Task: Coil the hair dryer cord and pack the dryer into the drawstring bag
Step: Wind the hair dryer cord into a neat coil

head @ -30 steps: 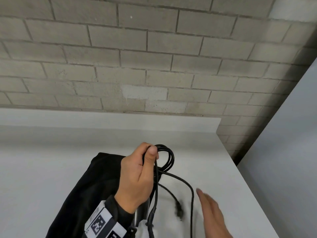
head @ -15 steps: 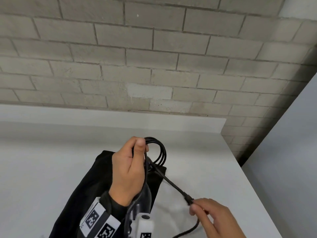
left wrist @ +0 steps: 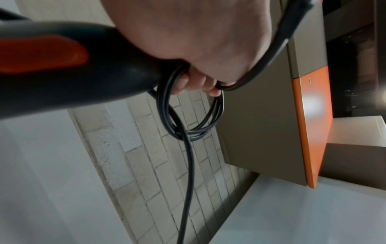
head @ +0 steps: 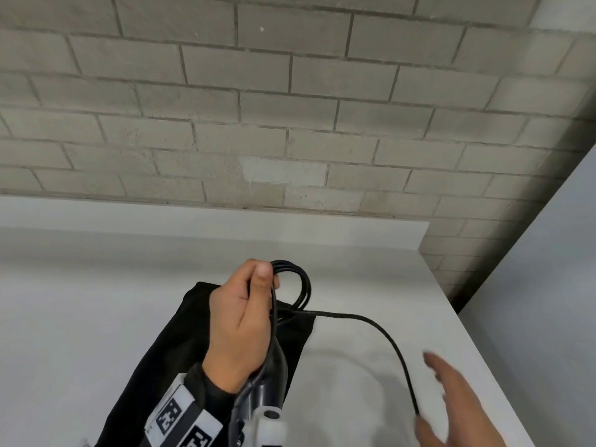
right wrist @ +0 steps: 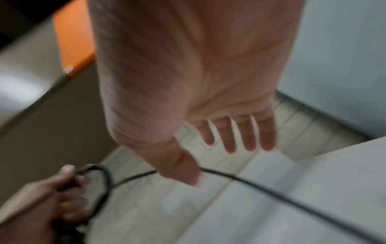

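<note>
My left hand (head: 245,317) is raised over the table and grips the hair dryer's handle together with several coiled loops of black cord (head: 303,285). In the left wrist view the dryer (left wrist: 83,69) is black with an orange patch, and the coil (left wrist: 208,123) hangs from the fingers. A loose length of cord (head: 380,330) arcs right and down to my right hand (head: 458,401). That hand (right wrist: 208,82) has straight, spread fingers, with the cord (right wrist: 271,189) passing under the thumb. The black drawstring bag (head: 154,366) lies flat on the table beneath my left hand.
The white table (head: 96,301) ends in a right edge (head: 451,311) close to my right hand. A grey brick wall (head: 290,108) stands behind it and a pale panel (head: 548,285) to the right. An orange-edged cabinet (left wrist: 313,115) shows in the wrist views.
Half a second ago my right hand pinched the cord near its end; now its fingers are spread and it sits farther right. The loose cord bows outward. My left hand keeps its hold.
</note>
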Demonstrator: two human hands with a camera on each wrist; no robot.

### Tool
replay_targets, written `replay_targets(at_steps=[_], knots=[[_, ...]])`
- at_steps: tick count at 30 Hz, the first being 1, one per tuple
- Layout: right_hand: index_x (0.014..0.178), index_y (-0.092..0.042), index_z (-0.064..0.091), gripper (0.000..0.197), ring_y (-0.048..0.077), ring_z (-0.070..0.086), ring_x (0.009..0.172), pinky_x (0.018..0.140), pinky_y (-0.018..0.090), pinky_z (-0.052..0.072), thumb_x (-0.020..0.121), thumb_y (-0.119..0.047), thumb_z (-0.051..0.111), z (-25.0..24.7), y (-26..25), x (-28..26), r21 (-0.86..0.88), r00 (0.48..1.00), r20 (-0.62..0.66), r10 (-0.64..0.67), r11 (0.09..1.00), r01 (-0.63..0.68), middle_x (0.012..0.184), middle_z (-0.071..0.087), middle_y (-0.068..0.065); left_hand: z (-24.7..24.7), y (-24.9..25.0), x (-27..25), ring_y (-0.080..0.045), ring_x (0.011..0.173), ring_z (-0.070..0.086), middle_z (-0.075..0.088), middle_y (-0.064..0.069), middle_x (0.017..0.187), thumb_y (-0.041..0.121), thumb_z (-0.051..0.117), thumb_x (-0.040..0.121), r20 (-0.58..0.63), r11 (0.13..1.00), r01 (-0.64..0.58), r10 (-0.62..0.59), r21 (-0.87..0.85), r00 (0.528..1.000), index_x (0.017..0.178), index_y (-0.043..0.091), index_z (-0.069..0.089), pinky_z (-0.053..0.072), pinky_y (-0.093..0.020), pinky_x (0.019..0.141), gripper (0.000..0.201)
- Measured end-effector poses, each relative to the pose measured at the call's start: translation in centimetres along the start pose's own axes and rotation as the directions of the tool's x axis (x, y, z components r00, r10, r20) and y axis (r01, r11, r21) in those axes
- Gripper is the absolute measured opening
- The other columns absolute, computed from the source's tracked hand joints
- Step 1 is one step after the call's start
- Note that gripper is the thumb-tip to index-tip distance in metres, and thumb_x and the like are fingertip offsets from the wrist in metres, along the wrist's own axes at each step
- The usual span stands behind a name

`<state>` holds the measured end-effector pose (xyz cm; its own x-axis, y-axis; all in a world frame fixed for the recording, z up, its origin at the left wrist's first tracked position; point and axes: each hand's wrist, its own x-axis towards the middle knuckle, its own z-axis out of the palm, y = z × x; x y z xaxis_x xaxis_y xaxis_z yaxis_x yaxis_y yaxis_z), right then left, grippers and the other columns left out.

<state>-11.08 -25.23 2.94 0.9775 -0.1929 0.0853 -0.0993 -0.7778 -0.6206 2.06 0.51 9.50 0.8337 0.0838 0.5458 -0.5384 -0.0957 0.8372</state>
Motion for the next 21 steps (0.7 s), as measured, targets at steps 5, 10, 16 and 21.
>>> replay_targets(at_steps=[5, 10, 16, 21], knots=[[0.144, -0.034, 0.03, 0.079, -0.01, 0.027, 0.133, 0.11, 0.011, 0.02, 0.079, -0.073, 0.051, 1.9, -9.6, 3.3, 0.037, 0.938, -0.122, -0.324, 0.943, 0.331, 0.142, 0.034, -0.029, 1.6, 0.7, -0.9, -0.006, 0.042, 0.032, 0.034, 0.002, 0.045, 0.056, 0.041, 0.096, 0.061, 1.0, -0.024, 0.025, -0.009, 0.998, 0.072, 0.018, 0.057, 0.029, -0.021, 0.043, 0.048], [0.099, -0.041, 0.05, 0.021, -0.002, 0.048, 0.08, 0.073, 0.013, 0.037, 0.095, -0.055, 0.035, 3.7, -10.5, 4.9, 0.005, 0.891, -0.076, -0.448, 0.893, 0.45, 0.081, 0.054, -0.024, 1.3, 0.7, -0.6, -0.007, 0.042, 0.032, 0.034, 0.003, 0.045, 0.053, 0.041, 0.096, 0.056, 1.0, -0.017, 0.016, 0.009, 0.998, 0.071, 0.021, 0.057, 0.029, -0.023, 0.042, 0.043], [0.079, -0.028, 0.068, 0.009, 0.007, 0.052, 0.06, 0.061, 0.006, 0.039, 0.08, -0.027, 0.059, 0.6, -5.9, 1.7, 0.437, 0.952, -0.265, -0.155, 0.86, 0.262, 0.067, 0.062, -0.006, -0.6, -0.1, 0.8, -0.01, 0.042, 0.031, 0.033, 0.01, 0.046, 0.051, 0.039, 0.095, -0.06, 0.998, 0.052, -0.053, -0.018, 0.997, 0.07, 0.018, 0.057, 0.03, -0.022, 0.043, 0.044], [0.075, -0.026, 0.071, 0.022, 0.015, 0.05, 0.048, 0.048, 0.027, 0.044, 0.08, -0.012, 0.055, 0.7, -2.2, 0.7, 0.536, 0.91, -0.402, -0.103, 0.779, 0.325, 0.056, 0.059, -0.004, 0.0, -0.2, 0.7, -0.007, 0.042, 0.03, 0.032, 0.01, 0.046, 0.049, 0.039, 0.096, -0.027, 1.0, 0.028, -0.028, -0.006, 0.999, 0.07, 0.02, 0.056, 0.028, -0.021, 0.043, 0.042]])
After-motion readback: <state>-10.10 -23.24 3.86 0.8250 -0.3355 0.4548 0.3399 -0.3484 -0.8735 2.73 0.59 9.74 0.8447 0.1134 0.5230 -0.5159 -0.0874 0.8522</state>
